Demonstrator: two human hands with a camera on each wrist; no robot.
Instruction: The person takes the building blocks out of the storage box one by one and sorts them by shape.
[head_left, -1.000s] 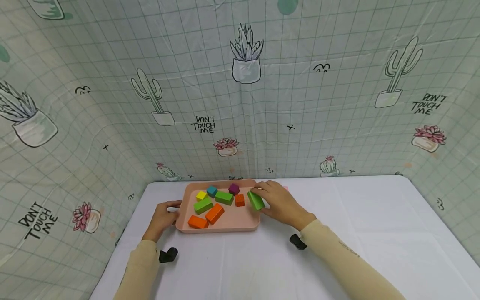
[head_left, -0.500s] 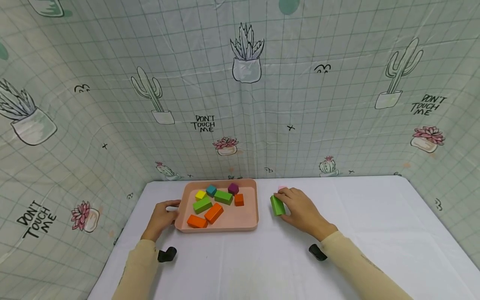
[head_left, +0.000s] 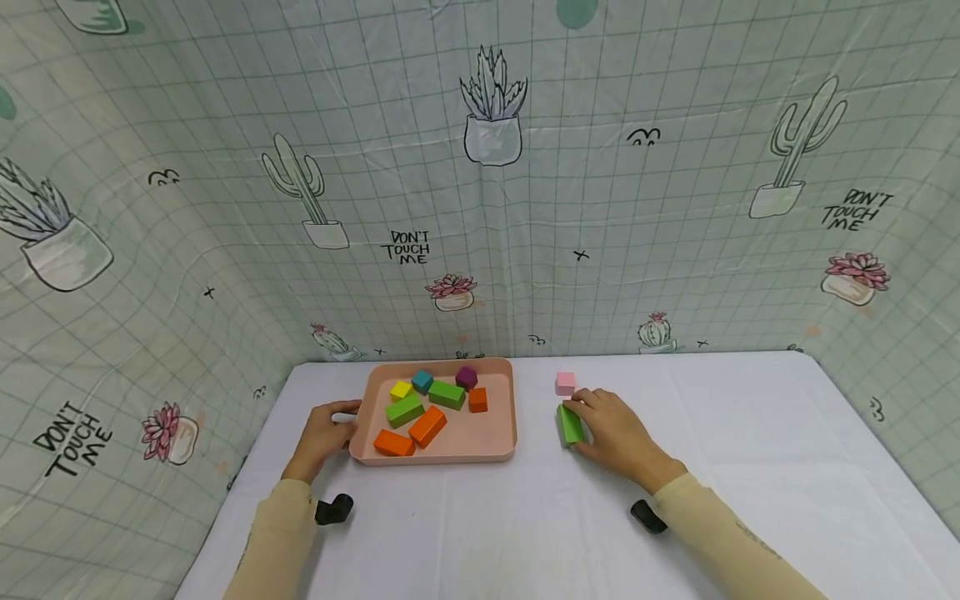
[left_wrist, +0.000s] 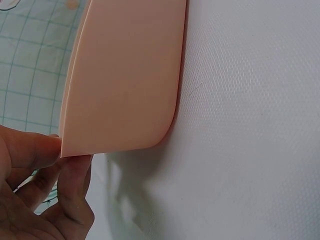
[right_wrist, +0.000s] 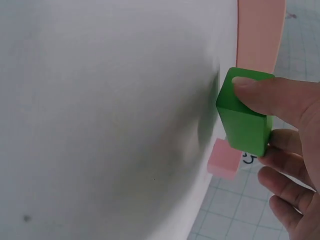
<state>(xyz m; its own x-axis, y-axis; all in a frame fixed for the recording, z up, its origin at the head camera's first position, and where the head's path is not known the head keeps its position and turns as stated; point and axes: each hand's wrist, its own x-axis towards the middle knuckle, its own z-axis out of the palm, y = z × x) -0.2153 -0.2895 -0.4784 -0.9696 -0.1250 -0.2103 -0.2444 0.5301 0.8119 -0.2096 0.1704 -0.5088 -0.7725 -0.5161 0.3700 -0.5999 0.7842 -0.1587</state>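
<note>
My right hand (head_left: pixel 617 437) pinches a green rectangular block (head_left: pixel 571 425) between thumb and fingers, to the right of the tray. In the right wrist view the thumb lies across one face of the block (right_wrist: pixel 245 112). A pink cube (head_left: pixel 566 383) sits on the table just behind it. My left hand (head_left: pixel 321 437) holds the left end of a shallow pink tray (head_left: pixel 480 446), thumb and finger at its rim (left_wrist: pixel 75 145). Inside the tray lie two green blocks (head_left: pixel 447 395), two long orange blocks (head_left: pixel 428 427), an orange cube (head_left: pixel 477 400), a yellow cube (head_left: pixel 401 391), a blue cube (head_left: pixel 422 382) and a purple one (head_left: pixel 467 377).
A white-covered table (head_left: pixel 465 533) carries everything. Behind it and at both sides hangs a grid-patterned cloth (head_left: pixel 420 192) with cactus drawings. Black wrist-worn pieces (head_left: pixel 648 517) stick out from both sleeves.
My right hand has carried the green block from over the tray's right end rightward and nearer to me, bringing the pink cube into full view. The left hand and tray stay almost still.
</note>
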